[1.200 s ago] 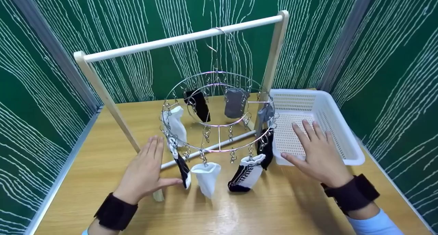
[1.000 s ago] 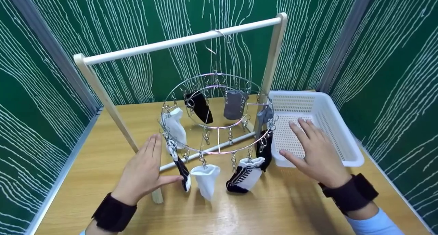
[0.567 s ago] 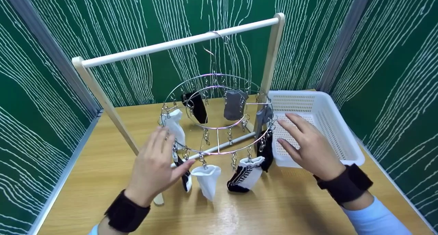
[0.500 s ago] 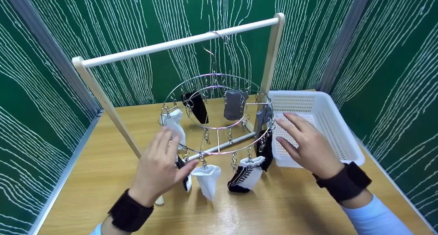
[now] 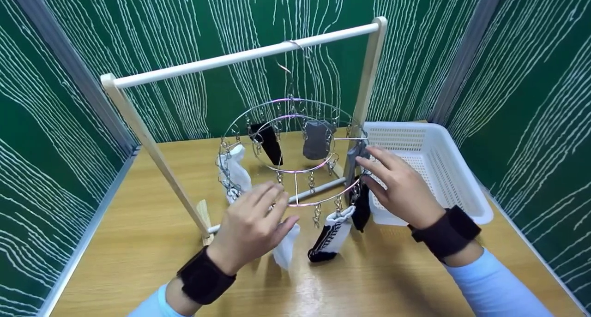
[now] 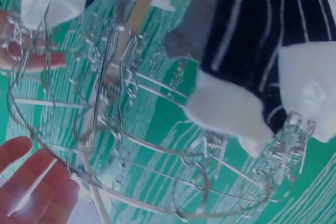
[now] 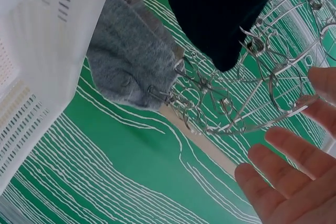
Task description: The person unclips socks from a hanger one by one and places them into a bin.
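Note:
A round metal clip hanger (image 5: 298,205) hangs from the wooden rack's top bar. Clipped to it are several socks: a white one (image 5: 238,169), a black one (image 5: 268,144), a grey one (image 5: 317,139), a black-and-white one (image 5: 328,243). My left hand (image 5: 251,227), fingers loosely bent, is at the ring's front left, partly covering a white sock (image 5: 287,248). A striped sock (image 6: 262,30) shows in the left wrist view. My right hand (image 5: 401,185) is at the ring's right side, fingers extended, one fingertip at the wire; contact is unclear. A grey sock (image 7: 131,51) is nearby.
A white perforated basket (image 5: 466,183) stands on the wooden table (image 5: 138,243) at the right. The rack's uprights (image 5: 152,146) flank the hanger, with a lower bar (image 5: 318,191) behind it. Green walls with white lines (image 5: 161,54) enclose the table.
My left hand has moved right from the ring's left side to its front. The right hand has moved left from above the basket to the ring's right edge.

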The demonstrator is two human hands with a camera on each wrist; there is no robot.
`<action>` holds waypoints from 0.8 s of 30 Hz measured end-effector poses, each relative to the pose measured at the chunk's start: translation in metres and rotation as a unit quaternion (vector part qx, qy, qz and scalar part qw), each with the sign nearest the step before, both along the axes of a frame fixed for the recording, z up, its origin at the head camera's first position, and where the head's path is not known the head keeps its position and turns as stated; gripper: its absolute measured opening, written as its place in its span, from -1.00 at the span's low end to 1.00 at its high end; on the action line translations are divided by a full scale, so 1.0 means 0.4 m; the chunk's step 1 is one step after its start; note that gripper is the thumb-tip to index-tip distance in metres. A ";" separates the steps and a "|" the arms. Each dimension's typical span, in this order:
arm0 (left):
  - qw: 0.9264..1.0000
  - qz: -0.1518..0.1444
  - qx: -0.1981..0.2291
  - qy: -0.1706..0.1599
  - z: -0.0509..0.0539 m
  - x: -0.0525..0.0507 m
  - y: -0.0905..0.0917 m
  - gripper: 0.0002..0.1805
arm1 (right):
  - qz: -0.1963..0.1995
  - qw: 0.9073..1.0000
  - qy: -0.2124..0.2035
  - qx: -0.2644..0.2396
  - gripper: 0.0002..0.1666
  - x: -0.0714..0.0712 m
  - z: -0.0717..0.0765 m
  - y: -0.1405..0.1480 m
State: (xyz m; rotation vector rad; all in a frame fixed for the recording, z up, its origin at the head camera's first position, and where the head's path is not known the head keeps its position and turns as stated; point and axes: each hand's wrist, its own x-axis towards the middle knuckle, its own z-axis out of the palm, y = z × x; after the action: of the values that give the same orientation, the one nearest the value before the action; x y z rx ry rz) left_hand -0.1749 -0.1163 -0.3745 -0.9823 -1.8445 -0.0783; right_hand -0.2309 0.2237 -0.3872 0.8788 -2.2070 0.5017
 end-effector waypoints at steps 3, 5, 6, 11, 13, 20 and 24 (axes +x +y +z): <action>1.000 0.004 -0.007 0.013 -0.004 -0.002 0.009 -0.72 | 0.004 1.000 0.000 0.000 -0.54 -0.004 0.001 -0.007; 1.000 0.001 -0.004 0.019 -0.006 -0.005 0.009 -0.82 | 0.008 1.000 0.003 -0.005 -0.60 -0.006 0.002 -0.010; 1.000 0.000 -0.002 0.022 -0.006 -0.006 0.007 -0.87 | 0.011 1.000 0.006 -0.007 -0.63 -0.006 0.002 -0.011; 1.000 0.002 0.002 0.025 -0.002 -0.007 -0.006 -0.92 | 0.030 0.999 0.026 -0.022 -0.68 -0.006 0.007 -0.014; 1.000 0.008 0.002 0.022 0.001 -0.005 -0.013 -0.91 | 0.042 0.998 0.033 -0.029 -0.67 -0.006 0.010 -0.016; 1.000 0.011 0.006 0.021 0.009 -0.008 -0.047 -0.87 | 0.076 0.995 0.057 -0.041 -0.59 0.007 0.026 -0.026; 1.000 0.004 0.017 0.013 0.010 -0.016 -0.070 -0.84 | 0.086 0.993 0.072 -0.045 -0.59 0.015 0.035 -0.035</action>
State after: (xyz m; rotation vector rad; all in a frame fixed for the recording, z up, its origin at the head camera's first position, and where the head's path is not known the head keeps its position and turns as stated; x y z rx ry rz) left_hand -0.1814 -0.1445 -0.3703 -0.9475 -1.8186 -0.0912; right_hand -0.2249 0.2097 -0.3731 1.0295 -1.9726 0.5947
